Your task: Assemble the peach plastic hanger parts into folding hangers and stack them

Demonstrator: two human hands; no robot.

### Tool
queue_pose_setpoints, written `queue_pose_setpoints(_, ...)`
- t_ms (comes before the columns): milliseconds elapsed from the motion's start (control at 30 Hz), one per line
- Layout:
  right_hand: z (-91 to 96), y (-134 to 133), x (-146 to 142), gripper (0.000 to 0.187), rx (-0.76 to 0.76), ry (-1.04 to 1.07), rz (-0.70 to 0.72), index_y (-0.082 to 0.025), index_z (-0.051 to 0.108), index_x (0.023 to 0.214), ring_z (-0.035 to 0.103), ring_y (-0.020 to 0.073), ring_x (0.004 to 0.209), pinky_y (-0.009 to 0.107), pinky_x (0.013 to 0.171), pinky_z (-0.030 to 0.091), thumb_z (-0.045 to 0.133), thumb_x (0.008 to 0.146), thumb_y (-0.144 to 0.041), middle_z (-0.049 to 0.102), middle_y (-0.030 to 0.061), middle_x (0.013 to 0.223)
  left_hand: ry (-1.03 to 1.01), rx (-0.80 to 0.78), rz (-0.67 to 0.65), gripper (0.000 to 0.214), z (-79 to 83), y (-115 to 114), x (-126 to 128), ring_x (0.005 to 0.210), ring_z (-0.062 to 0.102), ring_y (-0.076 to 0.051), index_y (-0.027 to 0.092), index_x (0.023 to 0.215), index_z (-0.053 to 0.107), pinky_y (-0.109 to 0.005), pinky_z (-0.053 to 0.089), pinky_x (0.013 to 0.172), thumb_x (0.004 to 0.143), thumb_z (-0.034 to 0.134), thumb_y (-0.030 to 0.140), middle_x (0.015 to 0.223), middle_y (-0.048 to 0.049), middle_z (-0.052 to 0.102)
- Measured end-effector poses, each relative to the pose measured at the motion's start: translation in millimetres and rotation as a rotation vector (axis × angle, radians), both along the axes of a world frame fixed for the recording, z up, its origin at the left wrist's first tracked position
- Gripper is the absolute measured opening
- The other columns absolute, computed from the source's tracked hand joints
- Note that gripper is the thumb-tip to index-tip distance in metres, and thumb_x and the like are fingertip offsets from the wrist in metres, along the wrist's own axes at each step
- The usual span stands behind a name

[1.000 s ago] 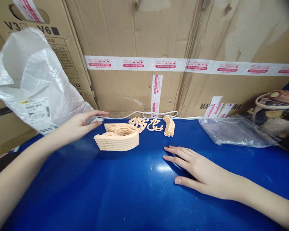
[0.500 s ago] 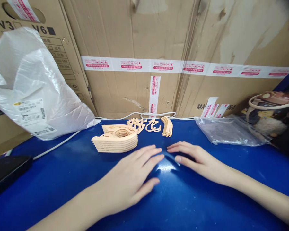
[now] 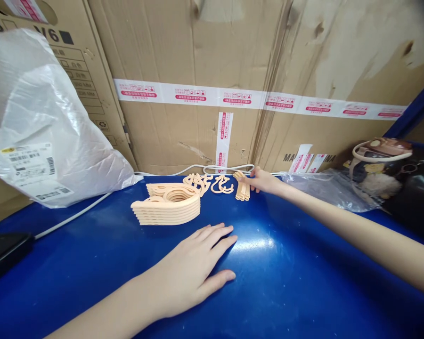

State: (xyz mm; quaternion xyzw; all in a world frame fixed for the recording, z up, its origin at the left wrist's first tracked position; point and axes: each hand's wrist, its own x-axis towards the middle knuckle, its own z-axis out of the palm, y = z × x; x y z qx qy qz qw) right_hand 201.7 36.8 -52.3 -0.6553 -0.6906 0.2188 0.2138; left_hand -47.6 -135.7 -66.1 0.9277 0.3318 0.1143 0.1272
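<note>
My left hand [image 3: 192, 268] lies palm down over the blue table, fingers stretched and thumb apart, holding nothing. Farther off, my right hand [image 3: 266, 181] is at a small bundle of curved beige plastic pieces [image 3: 242, 193], one digit reaching over its right side. Its fingers are apart and partly bent, and none of the pieces is lifted. Left of the bundle lie loose beige hooks [image 3: 222, 185] and a tangle of more hooks [image 3: 199, 182]. A neat stack of beige hanger parts with round openings [image 3: 167, 209] sits beyond my left hand.
Cardboard boxes [image 3: 183, 132] wall off the back of the blue table [image 3: 286, 292]. A white plastic parcel bag [image 3: 56, 122] leans at left, above a black device [image 3: 7, 256] with a white cable [image 3: 72, 216]. At right are a clear bag [image 3: 325, 190] and a dark pouch [image 3: 378, 165].
My right hand has moved forward from the table's middle to the bundle of curved pieces. My left hand has stayed nearly in place, its fingers slightly lower. The view has shifted a little.
</note>
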Motion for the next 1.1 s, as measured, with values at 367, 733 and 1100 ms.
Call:
queue_pose_setpoints(367, 2.4, -7, -4, 0.032, -0.103, 0.185, -0.126, -0.016, 0.055, 0.120, 0.061, 0.0209, 0.097, 0.041, 0.081, 0.053, 0.056, 0.093, -0.032, 0.058, 0.0084, 0.118, 0.000, -0.016, 0.005, 0.051, 0.7, 2, 0, 0.137, 0.034, -0.029, 0.023, 0.142, 0.038, -0.051, 0.033, 0.110, 0.096, 0.043, 0.045, 0.148, -0.0085, 0.038)
queue_pose_setpoints(733, 7.5, -121, 2, 0.016, -0.165, 0.349, 0.560, -0.023, 0.040, 0.100, 0.051, 0.0103, 0.057, 0.020, 0.050, 0.041, 0.051, 0.089, -0.027, 0.057, -0.0038, 0.076, -0.120, 0.126, 0.084, 0.052, 7.0, 0, -3, 0.134, 0.037, -0.027, 0.024, 0.144, 0.028, -0.046, 0.038, 0.107, 0.095, 0.046, 0.029, 0.151, -0.0085, 0.030)
queue_pose_setpoints(1100, 1.3, -161, -5, 0.022, 0.154, -0.090, 0.701, -0.024, 0.040, 0.099, 0.053, 0.0136, 0.067, 0.023, 0.060, 0.039, 0.052, 0.084, -0.012, 0.059, -0.0035, 0.079, -0.213, -0.119, 0.043, 0.019, 6.9, 3, 2, 0.086, 0.058, -0.014, 0.024, 0.108, 0.058, -0.025, 0.046, 0.075, 0.095, 0.046, 0.016, 0.096, 0.0008, 0.061)
